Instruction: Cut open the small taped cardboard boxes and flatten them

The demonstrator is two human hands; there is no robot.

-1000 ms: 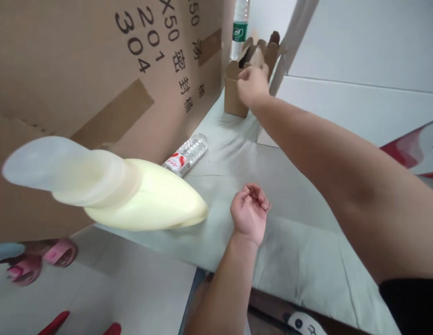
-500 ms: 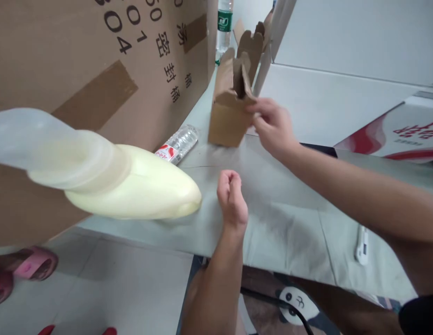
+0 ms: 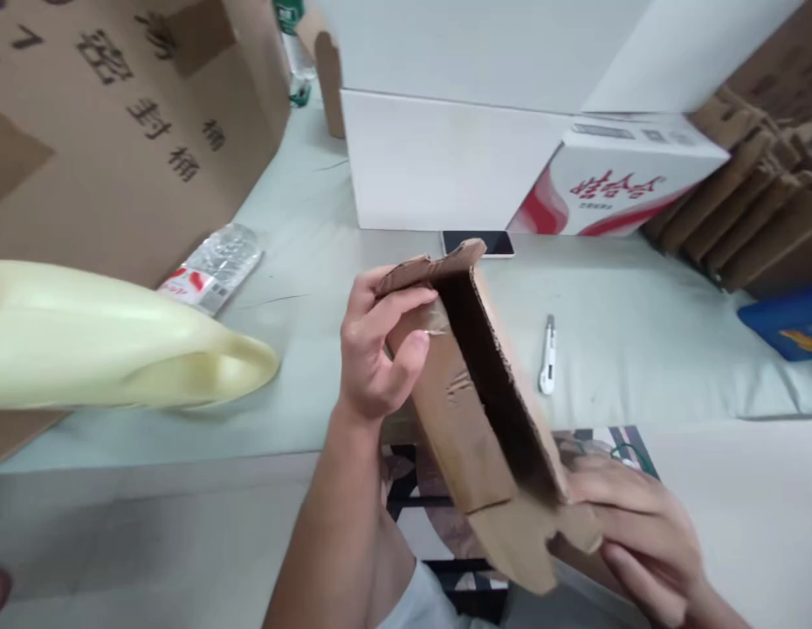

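Observation:
A brown cardboard box (image 3: 451, 411) is held tilted in front of me over the table's near edge. Its top is partly open, showing a dark inside, with cut-out flaps at both ends. My left hand (image 3: 380, 345) grips the far end, thumb and fingers around the edge and flap. At the near right end, my right hand (image 3: 642, 528) holds the side by the notched flap and is slightly blurred. A strip of clear tape shows near my left thumb. Beyond the box, a white utility knife (image 3: 548, 358) lies on the table.
A pale yellow tapered object (image 3: 118, 336) juts in from the left, before a large carton (image 3: 137, 131). A clear plastic bottle (image 3: 216, 262) lies nearby. Behind stand white boxes (image 3: 432, 166), a phone (image 3: 478, 244) and several folded cardboard pieces (image 3: 739, 201). The tablecloth (image 3: 642, 332) is pale green.
The cardboard box was standing on the table with my right hand at it; now both hands hold it close to me. My left hand has closed on it. The view has swung right.

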